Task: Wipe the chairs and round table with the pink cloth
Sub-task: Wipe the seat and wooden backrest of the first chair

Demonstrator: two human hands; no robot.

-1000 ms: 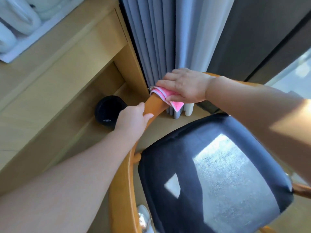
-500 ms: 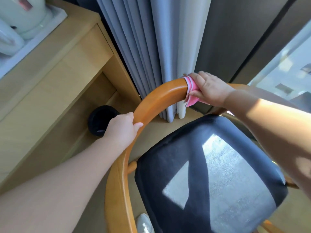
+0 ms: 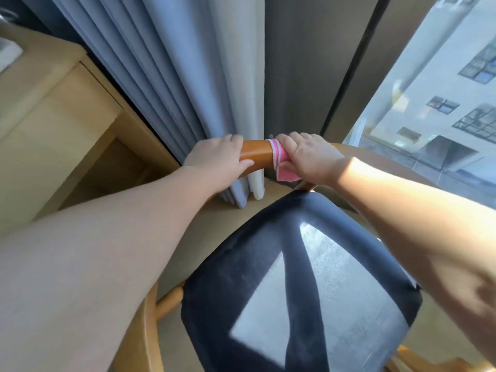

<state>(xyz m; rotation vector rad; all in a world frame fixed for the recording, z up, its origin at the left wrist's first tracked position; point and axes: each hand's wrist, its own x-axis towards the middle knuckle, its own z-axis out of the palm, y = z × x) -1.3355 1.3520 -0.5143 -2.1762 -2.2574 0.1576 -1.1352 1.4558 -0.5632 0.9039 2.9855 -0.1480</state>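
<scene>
Left fingers: the fingers (image 3: 233,140) curl over the top of the glossy orange-brown curved wooden back rail (image 3: 255,156), with the thumb pressed against its near face, so the grip is closed round the rail.
Left hand: the left hand (image 3: 217,159) sits just left of the bare stretch of rail, with a bare forearm running down to the lower left.
Right fingers: the fingers (image 3: 288,142) wrap down over the soft pink cloth with pale stripes along one edge (image 3: 280,158) and clamp it against the rail.
Right hand: the right hand (image 3: 308,157) is just right of the bare wood, near the left hand but not touching it.
Cloth position: it is folded over the top of the rail under the right palm, and one loose corner hangs below the hand.
Hands counted: two, both on the same rail.
Chair: one wooden armchair, its rail a smooth rounded bow. One short round spindle (image 3: 169,302) shows at lower left.
Seat: one dark navy padded fabric cushion with rounded corners (image 3: 236,264), matte and slightly napped, crossed by two bright sunlit patches.
Curtain: blue-grey pleated fabric (image 3: 166,76) in several vertical folds with a paler panel beside it, hanging just behind the rail.
Desk: pale flat-fronted wooden unit (image 3: 53,116) at left, with an open recess.
Window: one glass pane (image 3: 429,84) at right, with a pale building outside.
</scene>
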